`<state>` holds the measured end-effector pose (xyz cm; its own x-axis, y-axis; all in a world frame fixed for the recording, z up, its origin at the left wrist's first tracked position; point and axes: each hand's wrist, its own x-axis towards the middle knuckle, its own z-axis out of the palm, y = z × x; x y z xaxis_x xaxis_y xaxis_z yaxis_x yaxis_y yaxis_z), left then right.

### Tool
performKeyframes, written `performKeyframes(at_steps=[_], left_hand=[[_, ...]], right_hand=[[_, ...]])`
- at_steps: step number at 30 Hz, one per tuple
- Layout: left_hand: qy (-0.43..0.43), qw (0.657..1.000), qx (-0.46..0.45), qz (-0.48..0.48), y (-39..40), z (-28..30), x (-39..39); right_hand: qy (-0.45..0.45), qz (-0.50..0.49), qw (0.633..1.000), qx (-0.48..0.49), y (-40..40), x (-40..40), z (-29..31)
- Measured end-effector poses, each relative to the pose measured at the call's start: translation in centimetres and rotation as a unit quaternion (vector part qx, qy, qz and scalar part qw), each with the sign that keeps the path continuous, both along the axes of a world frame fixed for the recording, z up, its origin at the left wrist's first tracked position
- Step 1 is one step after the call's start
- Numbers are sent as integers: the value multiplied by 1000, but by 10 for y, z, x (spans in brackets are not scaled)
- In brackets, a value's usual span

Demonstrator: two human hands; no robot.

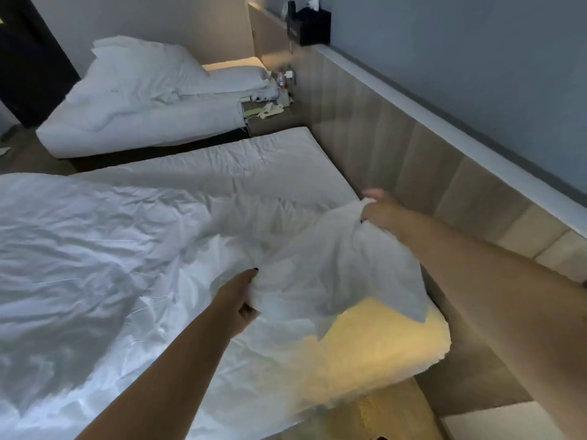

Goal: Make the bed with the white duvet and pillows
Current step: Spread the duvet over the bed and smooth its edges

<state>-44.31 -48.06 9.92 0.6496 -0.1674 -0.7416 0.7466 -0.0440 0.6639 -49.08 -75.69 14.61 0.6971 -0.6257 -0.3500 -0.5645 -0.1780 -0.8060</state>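
A white pillow [336, 268] is lifted over the head end of the near bed [254, 166], close to the padded headboard. My right hand [378, 208] grips its far upper corner. My left hand [241, 296] holds its near left edge, fingers curled into the fabric. The crumpled white duvet [95, 255] covers the left and middle of this bed. The sheet at the head end lies bare, with warm yellow light on its near corner.
A second bed [143, 122] with a rumpled duvet and pillows [235, 77] stands beyond. Between the beds sits a nightstand [273, 115] with a bottle and small items. A black tissue box [309, 25] rests on the headboard ledge. A dark door is at far left.
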Motion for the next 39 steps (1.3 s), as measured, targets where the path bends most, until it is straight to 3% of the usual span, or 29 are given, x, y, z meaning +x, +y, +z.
performKeyframes(at_steps=[2, 4, 6, 7, 10, 12, 14, 18, 21, 23, 25, 27, 29, 32, 35, 37, 39], left_hand=[[74, 984, 45, -159, -16, -17, -10], [140, 900, 107, -398, -36, -29, -12], [133, 809, 179, -544, -60, -32, -6], [96, 794, 209, -562, -76, -34, -1], [-57, 822, 237, -514, -124, -53, 20], [-139, 818, 241, -504, -153, -71, 31], [-195, 767, 255, -555, -177, -98, 32], [-224, 631, 266, -693, -202, -189, 7], [-274, 510, 337, -742, -203, -257, -11], [-285, 464, 385, -745, -198, -294, -16], [-348, 440, 410, -720, -190, -327, -9], [-410, 418, 387, -712, -182, -353, 4], [-473, 375, 377, -702, -175, -373, 17], [-564, 361, 355, -653, -180, -380, 40], [-570, 374, 321, -657, -188, -368, 46], [-516, 424, 296, -682, -186, -362, 34], [-458, 471, 264, -706, -177, -358, 8]], right_hand=[[-38, 19, 995, -89, -21, 28, 39], [-9, 46, 986, -162, -39, 39, 58], [74, 63, 975, -201, -58, 35, 52], [122, 73, 969, -201, -68, 30, 41], [224, 99, 962, -121, -93, 7, -19], [241, 56, 963, -102, -109, -12, -71], [192, -28, 975, -105, -126, -29, -118], [105, -106, 974, -168, -155, -52, -190], [137, -174, 949, -223, -165, -72, -238], [171, -277, 933, -155, -157, -88, -277], [176, -367, 913, -17, -142, -100, -320], [147, -420, 887, 125, -121, -103, -355], [101, -459, 856, 217, -102, -95, -376], [54, -506, 811, 288, -93, -72, -391], [17, -505, 789, 351, -99, -46, -393], [24, -489, 804, 338, -102, -41, -400], [57, -516, 817, 249, -101, -55, -401]])
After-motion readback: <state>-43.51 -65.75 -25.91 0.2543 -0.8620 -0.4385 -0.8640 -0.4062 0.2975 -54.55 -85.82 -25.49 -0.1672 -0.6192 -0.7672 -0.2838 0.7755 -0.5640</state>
